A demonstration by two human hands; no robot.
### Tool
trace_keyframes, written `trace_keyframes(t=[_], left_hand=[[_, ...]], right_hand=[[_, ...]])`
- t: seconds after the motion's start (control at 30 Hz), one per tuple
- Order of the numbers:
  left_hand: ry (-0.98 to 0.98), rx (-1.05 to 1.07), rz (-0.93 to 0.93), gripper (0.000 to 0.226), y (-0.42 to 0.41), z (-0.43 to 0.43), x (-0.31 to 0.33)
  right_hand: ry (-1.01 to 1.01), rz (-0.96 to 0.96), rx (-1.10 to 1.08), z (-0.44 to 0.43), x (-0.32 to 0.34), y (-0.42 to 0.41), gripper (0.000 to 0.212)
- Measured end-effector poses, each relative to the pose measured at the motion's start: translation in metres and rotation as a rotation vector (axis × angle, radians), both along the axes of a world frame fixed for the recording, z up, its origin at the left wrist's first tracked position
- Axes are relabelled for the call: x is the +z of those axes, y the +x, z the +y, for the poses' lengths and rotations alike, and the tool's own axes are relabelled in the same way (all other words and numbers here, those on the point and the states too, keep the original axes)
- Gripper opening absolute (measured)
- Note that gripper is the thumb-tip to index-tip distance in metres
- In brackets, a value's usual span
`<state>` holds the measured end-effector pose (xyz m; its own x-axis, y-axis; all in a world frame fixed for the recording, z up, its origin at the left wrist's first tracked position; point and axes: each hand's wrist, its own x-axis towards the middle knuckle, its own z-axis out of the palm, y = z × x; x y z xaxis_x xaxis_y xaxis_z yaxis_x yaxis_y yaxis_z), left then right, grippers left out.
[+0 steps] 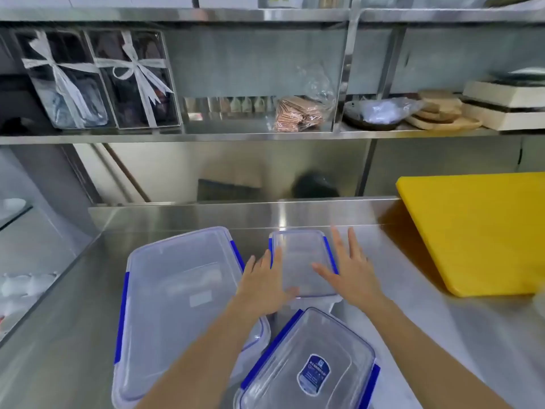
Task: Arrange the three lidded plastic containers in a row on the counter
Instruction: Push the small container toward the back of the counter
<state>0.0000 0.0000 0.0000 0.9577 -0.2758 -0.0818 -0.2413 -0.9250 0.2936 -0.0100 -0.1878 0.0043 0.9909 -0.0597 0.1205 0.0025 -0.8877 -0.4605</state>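
Flanking the small container (303,261) at frame centre, both hands are spread flat with fingers extended. Left hand (264,286) lies against the small container's left side and near corner, thumb at the near edge; contact looks likely but motion blur leaves it uncertain. Right hand (351,271) sits at the right side, thumb laid over the lid near the right blue clip, fingers pointing toward the back of the counter (442,335). Neither hand is curled round anything; both palms are open. Small container stands lid-on, long axis running away from the camera, near the raised back edge of the counter. Large container (180,305) takes the lower left of centre, lid on, blue clips along its left and far right edges, its right near corner passing under the left forearm. Medium container (309,370) is at the lower centre, turned at an angle, a dark blue label on its lid, blue clips on its left and right sides; it lies just beside the large one, touching or not I cannot tell. Yellow board (474,231) rests at the right of the frame, well apart from the containers. Steel shelf (206,138) crosses the upper frame, carrying ribboned boxes (97,81) at upper left.
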Motion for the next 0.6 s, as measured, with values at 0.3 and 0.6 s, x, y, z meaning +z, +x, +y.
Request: trace_keyframes(t=[0.3, 0.6], left_hand=[[0.292, -0.101, 0.078, 0.087, 0.008, -0.002, -0.005], [0.182, -0.088, 0.099, 0.053, 0.016, -0.003, -0.007]], right_hand=[[0.427, 0.367, 0.271, -0.020, -0.034, 0.002, 0.091], [0.403, 0.312, 0.230, -0.024, -0.041, 0.017, 0.084]])
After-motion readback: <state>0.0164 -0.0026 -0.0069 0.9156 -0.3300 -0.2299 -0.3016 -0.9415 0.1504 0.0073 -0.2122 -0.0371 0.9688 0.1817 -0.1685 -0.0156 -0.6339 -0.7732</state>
